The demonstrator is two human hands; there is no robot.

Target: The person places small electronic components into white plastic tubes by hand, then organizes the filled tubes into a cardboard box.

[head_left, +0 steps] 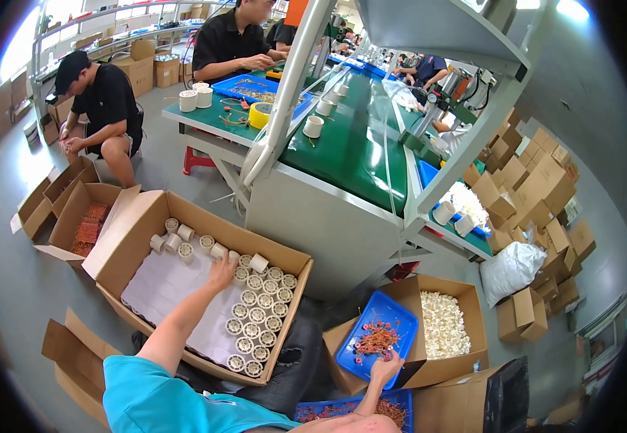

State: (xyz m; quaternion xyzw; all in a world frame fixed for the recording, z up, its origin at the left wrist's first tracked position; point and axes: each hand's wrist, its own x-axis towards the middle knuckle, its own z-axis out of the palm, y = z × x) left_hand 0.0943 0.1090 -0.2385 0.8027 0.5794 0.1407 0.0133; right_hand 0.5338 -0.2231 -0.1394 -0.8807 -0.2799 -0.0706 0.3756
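My left hand (221, 273) reaches into a large cardboard box (176, 206), its fingers closed around a white ribbed plastic cylinder (219, 250). To its right, similar cylinders (257, 315) stand upright in packed rows. Others lie loosely toward the far left of the box, on a pale liner sheet (172, 285). Over the lower edge of a tilted blue tray (356, 353) is my right hand (384, 369). Its fingers are pinched at a pile of small red-wired parts (377, 337); the exact piece between them is partly hidden.
A carton of small white parts (445, 325) stands beside the tray. Another blue tray (403, 398) with wired parts lies below. Beyond the box rises a green conveyor (356, 144) with a metal frame post (292, 79). A seated person (107, 108) is at far left, another (227, 43) at the bench.
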